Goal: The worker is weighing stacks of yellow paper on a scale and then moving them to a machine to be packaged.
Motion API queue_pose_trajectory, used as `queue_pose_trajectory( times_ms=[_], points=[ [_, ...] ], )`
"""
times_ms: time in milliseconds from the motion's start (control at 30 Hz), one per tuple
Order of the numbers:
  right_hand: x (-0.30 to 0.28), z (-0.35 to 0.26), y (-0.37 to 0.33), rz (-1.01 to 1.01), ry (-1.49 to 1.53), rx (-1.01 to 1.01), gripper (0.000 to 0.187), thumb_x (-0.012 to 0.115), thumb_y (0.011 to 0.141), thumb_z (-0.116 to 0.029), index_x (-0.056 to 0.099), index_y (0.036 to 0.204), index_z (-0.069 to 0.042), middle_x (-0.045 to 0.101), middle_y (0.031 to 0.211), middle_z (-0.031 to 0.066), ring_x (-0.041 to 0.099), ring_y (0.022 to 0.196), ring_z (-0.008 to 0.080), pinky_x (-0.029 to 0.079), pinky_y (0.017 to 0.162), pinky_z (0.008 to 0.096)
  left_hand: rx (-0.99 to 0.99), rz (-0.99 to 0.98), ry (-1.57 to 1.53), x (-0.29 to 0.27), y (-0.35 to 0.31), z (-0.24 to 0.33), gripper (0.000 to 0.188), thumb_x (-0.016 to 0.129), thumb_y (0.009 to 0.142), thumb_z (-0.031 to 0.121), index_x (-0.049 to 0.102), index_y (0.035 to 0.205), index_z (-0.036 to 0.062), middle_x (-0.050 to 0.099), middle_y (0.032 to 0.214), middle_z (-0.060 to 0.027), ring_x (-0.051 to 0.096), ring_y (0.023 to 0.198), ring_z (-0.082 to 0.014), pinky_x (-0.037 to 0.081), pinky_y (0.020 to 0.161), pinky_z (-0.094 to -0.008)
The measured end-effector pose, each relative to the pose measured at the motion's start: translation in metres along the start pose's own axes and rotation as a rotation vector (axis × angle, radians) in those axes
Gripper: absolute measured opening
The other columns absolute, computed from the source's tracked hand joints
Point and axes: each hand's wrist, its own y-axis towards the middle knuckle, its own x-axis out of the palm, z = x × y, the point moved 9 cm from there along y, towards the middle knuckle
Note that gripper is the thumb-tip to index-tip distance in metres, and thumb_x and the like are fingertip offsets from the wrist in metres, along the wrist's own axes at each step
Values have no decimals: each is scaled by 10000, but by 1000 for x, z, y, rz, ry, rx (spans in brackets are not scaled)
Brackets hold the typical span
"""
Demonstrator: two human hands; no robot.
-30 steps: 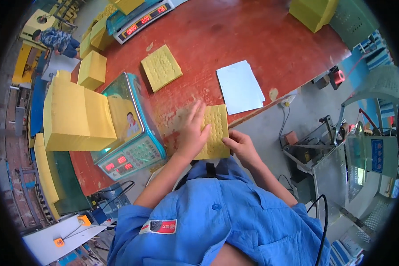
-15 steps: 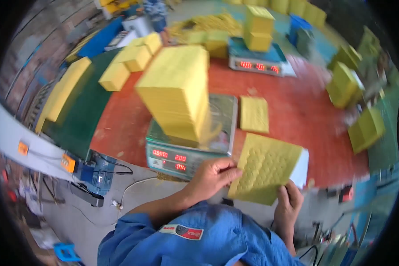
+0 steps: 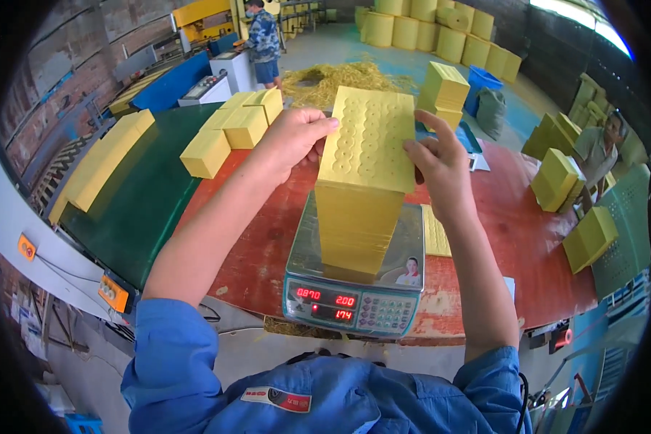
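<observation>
A tall stack of yellow paper (image 3: 358, 235) stands upright on the pan of a digital scale (image 3: 351, 315), whose display glows red. On the stack's top lies a yellow paper sheet (image 3: 369, 137) marked with rows of round, coin-like punch marks. My left hand (image 3: 296, 141) pinches the sheet's left edge between thumb and fingers. At its right edge my right hand (image 3: 441, 159) has the thumb and bent fingers on the sheet. Whether this is one sheet or a thin bundle, I cannot tell. Right of the scale, another yellow sheet pile (image 3: 435, 233) is partly hidden by my forearm.
The red table (image 3: 492, 246) carries yellow paper blocks (image 3: 228, 130) at the left, beside a green belt (image 3: 148, 181). A second scale (image 3: 470, 137) with a yellow stack (image 3: 443, 87) stands behind. People (image 3: 262, 40) are at the far left and the right edge.
Both hands have moved up and forward, bringing the punched sheet from near my body onto the top of the stack. The view has shifted, and the scale appears further right.
</observation>
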Motion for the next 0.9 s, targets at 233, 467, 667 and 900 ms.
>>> queue_pose_trajectory(
  times_ms=[233,467,667,900],
  points=[
    [9,24,-1,1,-180,5,381,662,872,-46,578,1238,12,592,686,18,516,623,69,436,583,251,-61,-102,43,-4,10,-33,203,618,939,232,643,827,65,615,686,-6,531,555,-82,391,491,-241],
    [5,31,-9,98,-261,-15,309,683,851,-71,638,1151,-14,595,679,10,510,622,66,429,599,255,14,-85,68,0,11,-36,263,615,950,282,556,736,140,530,629,63,476,552,-36,343,487,-216],
    [8,28,-17,150,-312,-70,254,687,842,-79,668,1089,-24,580,658,1,504,619,66,429,606,248,-19,-81,68,0,3,-40,245,594,960,214,603,807,23,577,689,-2,507,549,-78,405,468,-260],
    [8,29,-22,190,-365,-113,213,671,844,-76,679,1052,-27,544,642,-8,472,606,53,426,602,246,-9,-44,98,3,0,-49,262,573,970,230,589,801,30,565,659,-16,520,523,-91,406,425,-274]
  ],
)
